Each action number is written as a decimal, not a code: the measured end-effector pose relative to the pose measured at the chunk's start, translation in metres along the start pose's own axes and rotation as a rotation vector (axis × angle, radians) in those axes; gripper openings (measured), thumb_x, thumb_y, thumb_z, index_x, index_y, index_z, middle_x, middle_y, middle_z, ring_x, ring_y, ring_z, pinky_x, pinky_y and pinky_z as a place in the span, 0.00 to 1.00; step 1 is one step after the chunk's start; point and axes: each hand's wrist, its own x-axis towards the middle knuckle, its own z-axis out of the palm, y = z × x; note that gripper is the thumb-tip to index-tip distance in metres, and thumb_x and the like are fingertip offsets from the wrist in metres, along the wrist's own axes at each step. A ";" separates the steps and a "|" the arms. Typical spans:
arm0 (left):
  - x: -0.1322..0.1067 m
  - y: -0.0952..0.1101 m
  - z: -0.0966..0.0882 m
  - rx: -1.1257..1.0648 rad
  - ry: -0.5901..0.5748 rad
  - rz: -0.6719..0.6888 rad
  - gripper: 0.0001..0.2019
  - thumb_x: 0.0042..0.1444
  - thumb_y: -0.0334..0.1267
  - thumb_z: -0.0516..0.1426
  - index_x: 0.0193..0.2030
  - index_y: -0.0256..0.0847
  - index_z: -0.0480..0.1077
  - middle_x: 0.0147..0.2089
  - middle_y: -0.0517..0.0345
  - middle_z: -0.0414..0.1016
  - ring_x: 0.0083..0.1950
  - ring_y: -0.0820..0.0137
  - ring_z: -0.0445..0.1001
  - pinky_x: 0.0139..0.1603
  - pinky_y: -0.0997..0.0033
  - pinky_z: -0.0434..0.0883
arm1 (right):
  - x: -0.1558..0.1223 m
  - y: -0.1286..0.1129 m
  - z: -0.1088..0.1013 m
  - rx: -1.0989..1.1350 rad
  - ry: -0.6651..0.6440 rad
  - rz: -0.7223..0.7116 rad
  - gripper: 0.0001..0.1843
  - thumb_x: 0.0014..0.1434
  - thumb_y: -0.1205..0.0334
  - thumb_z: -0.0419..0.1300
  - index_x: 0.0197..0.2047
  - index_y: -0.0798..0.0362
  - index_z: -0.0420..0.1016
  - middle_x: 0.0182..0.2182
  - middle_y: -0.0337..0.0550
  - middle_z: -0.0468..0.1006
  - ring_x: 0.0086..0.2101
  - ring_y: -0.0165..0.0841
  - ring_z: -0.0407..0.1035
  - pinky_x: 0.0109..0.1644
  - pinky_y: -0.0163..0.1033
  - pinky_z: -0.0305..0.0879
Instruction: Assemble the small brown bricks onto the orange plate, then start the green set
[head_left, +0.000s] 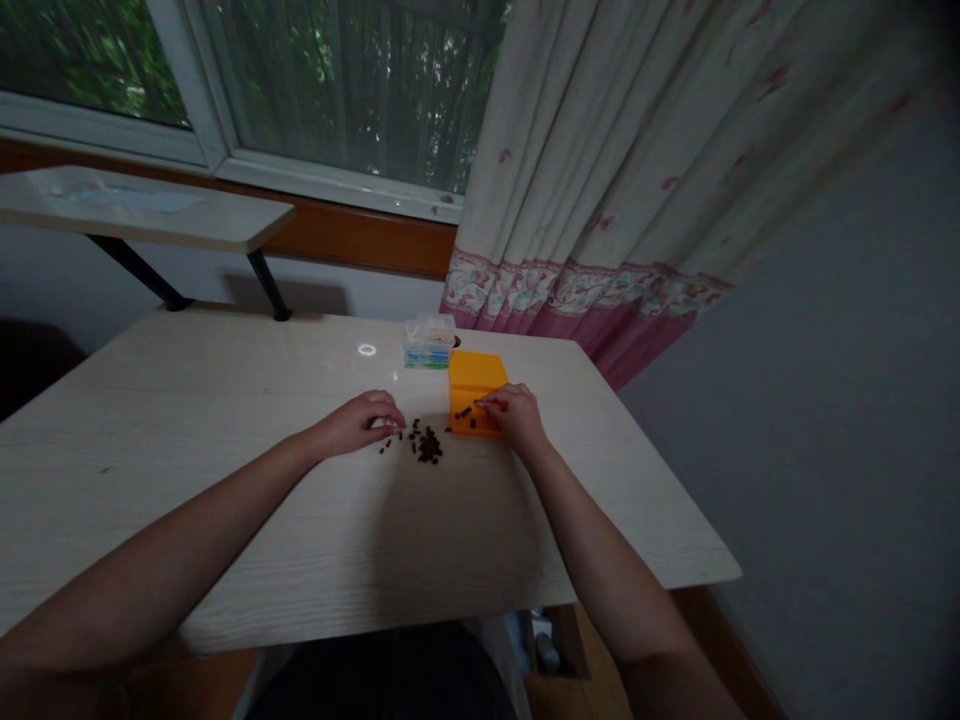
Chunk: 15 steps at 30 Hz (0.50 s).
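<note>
My left hand (364,420) rests on the pale wooden table (225,480) with its fingers curled, fingertips at the edge of a small pile of dark little pieces (425,444). My right hand (516,415) lies against the front of an orange box (474,390), its fingers pinched together at a few dark pieces on the box's near face. What the pinch holds is too small to make out. The two hands are a short way apart, with the pile between them.
A small clear plastic container (429,342) with a green and blue label stands just behind the orange box. A raised shelf (150,210) on black legs sits at the back left under the window. A patterned curtain (637,170) hangs at the back right.
</note>
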 end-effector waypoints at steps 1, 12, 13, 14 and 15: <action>0.000 -0.002 -0.001 -0.011 -0.010 0.006 0.11 0.64 0.44 0.55 0.44 0.42 0.76 0.40 0.52 0.73 0.44 0.68 0.71 0.48 0.68 0.68 | 0.000 0.001 0.000 -0.003 0.000 0.001 0.04 0.58 0.58 0.66 0.34 0.45 0.83 0.35 0.40 0.82 0.40 0.37 0.69 0.47 0.42 0.58; 0.000 -0.001 -0.003 -0.020 -0.069 0.035 0.10 0.62 0.44 0.58 0.44 0.43 0.77 0.41 0.52 0.72 0.45 0.68 0.70 0.49 0.68 0.67 | -0.001 0.002 0.001 0.010 0.013 -0.029 0.07 0.60 0.56 0.64 0.34 0.45 0.83 0.34 0.42 0.82 0.39 0.37 0.69 0.47 0.43 0.58; 0.000 -0.001 -0.003 -0.014 -0.069 0.039 0.10 0.62 0.43 0.58 0.44 0.43 0.77 0.41 0.52 0.72 0.45 0.68 0.70 0.50 0.68 0.66 | -0.001 0.001 0.001 0.013 0.012 -0.032 0.07 0.60 0.56 0.64 0.35 0.45 0.83 0.35 0.42 0.82 0.39 0.37 0.69 0.47 0.43 0.58; 0.001 -0.002 -0.002 -0.009 -0.070 0.043 0.09 0.62 0.43 0.58 0.44 0.43 0.77 0.41 0.53 0.72 0.46 0.68 0.70 0.50 0.68 0.66 | -0.001 0.001 0.000 0.013 0.009 -0.035 0.07 0.60 0.56 0.63 0.35 0.45 0.83 0.35 0.42 0.82 0.39 0.37 0.69 0.47 0.43 0.58; 0.001 -0.002 -0.002 -0.003 -0.073 0.047 0.09 0.62 0.43 0.58 0.43 0.43 0.77 0.41 0.53 0.72 0.46 0.68 0.69 0.50 0.68 0.66 | -0.002 0.001 0.000 0.011 0.006 -0.035 0.07 0.60 0.56 0.63 0.35 0.45 0.84 0.35 0.42 0.82 0.39 0.37 0.69 0.47 0.43 0.58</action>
